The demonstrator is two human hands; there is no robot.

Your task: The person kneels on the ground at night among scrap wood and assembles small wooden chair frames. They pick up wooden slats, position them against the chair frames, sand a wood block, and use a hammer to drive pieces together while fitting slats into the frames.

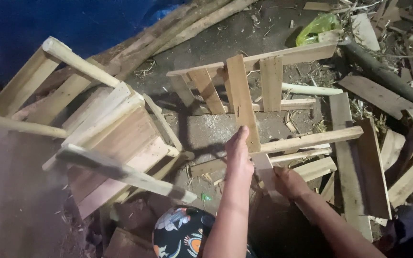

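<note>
You are working on a bare dirt floor [244,28] littered with shavings, chips and offcuts, under dim light; a blue tarp [48,24] hangs at the back, with rough poles [182,24] lying along its foot. Scrap boards [374,95] are heaped to your right, and a crumpled green plastic bag [317,26] sits among them near the top. To your left a finished wooden chair [106,129] lies tipped on its side, legs pointing outward.

In front of you is a half-built slatted frame [259,91] of pale wood, resting on the floor: long rails running across, short slats nailed between them. Your left hand [239,155] is stretched flat along the lower end of the upright slat [242,102], fingers together and pressing against it rather than wrapped round it. Your right hand [290,182] is curled closed around the lower stretch of that same piece, just below the lower rail [311,140].

As I read it, you are seating or aligning this slat against the rails. The next move seems to call for a steady hold and a check that the slat sits square with its neighbours before anything is fixed. The patterned fabric [182,234] at the bottom edge appears to be your clothing.
</note>
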